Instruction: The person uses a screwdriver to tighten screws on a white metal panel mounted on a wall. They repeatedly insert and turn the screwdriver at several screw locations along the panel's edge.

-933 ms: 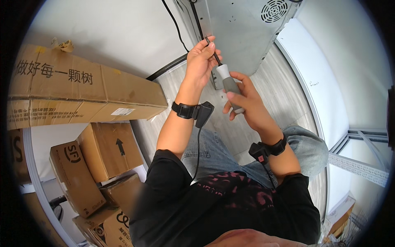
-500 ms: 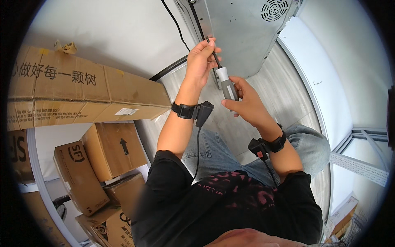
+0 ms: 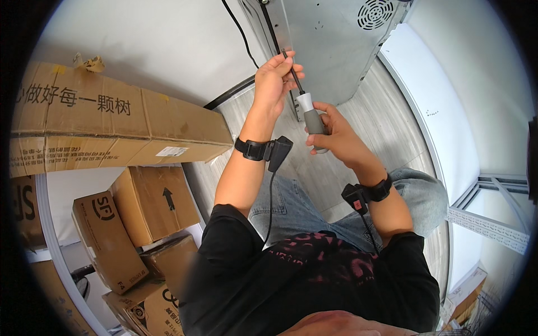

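Note:
A screwdriver (image 3: 315,122) with a grey and white handle and a dark shaft slants up and left in front of me. My right hand (image 3: 342,141) is closed round its handle, thumb on the near side and fingers at the far side. Higher up, my left hand (image 3: 270,85) pinches the shaft close to its tip with thumb and fingers. The tip is beside the edge of a grey metal cabinet (image 3: 330,61); whether it touches the cabinet or a screw is too small to tell.
A long cardboard box (image 3: 185,124) lies to the left, with several smaller cartons (image 3: 159,204) on a shelf below it. A black cable (image 3: 238,28) hangs against the white wall. White metal shelving (image 3: 487,224) stands at the right. Pale wood-look flooring (image 3: 386,120) lies beneath.
The screwdriver handle has turned slightly in my right hand, whose fingers have shifted round it. My right wrist has moved a little to the right. My left hand has hardly moved.

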`<action>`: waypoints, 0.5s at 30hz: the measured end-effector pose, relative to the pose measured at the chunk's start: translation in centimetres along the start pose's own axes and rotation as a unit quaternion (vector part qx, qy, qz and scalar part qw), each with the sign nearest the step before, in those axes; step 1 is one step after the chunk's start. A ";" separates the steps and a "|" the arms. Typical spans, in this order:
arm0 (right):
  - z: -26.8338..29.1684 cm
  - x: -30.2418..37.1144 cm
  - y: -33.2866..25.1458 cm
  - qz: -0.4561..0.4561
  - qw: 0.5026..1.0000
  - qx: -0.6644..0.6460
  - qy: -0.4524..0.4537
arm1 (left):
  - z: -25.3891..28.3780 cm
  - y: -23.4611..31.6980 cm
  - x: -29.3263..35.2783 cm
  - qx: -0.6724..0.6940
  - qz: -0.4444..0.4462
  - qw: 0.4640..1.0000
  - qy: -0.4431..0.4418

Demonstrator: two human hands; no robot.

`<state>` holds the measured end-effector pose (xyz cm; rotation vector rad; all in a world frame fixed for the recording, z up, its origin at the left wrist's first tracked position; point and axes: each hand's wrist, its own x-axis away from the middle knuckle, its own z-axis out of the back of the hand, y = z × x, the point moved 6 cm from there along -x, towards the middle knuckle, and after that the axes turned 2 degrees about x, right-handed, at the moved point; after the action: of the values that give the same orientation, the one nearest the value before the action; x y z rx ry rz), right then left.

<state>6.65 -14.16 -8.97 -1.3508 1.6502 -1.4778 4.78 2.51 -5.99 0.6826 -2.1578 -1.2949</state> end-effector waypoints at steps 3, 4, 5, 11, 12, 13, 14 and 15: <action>-0.3 -0.1 -0.1 0.016 0.993 0.109 0.036 | 0.3 -0.2 -0.4 -0.001 -0.014 1.000 0.006; -0.4 0.0 -0.4 -0.002 0.992 0.119 0.034 | 0.6 -0.3 -0.7 0.003 -0.024 1.000 0.003; -0.5 0.2 -0.6 -0.020 0.991 0.128 0.032 | 0.7 -0.4 -0.8 0.010 -0.022 1.000 0.001; -1.0 1.4 -1.2 -0.062 0.971 -0.213 -0.088 | 0.7 -0.5 -0.4 0.057 -0.011 0.998 0.001; -0.7 1.3 -1.2 -0.049 0.982 -0.166 -0.071 | 0.6 -0.5 -0.4 0.064 -0.005 0.998 0.002; -0.5 1.2 -1.0 -0.035 0.991 -0.119 -0.055 | 0.5 -0.5 -0.3 0.071 0.001 0.997 0.003; -0.2 1.1 -0.8 -0.021 0.997 -0.071 -0.036 | 0.3 -0.5 -0.3 0.060 0.002 0.998 0.005; -0.1 0.8 -0.4 -0.007 1.000 -0.020 -0.020 | 0.0 -0.4 -0.3 0.050 0.004 0.999 0.007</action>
<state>6.41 -14.83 -8.38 -1.4079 1.6573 -1.4237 5.01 2.52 -6.43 0.7204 -2.2237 -1.1823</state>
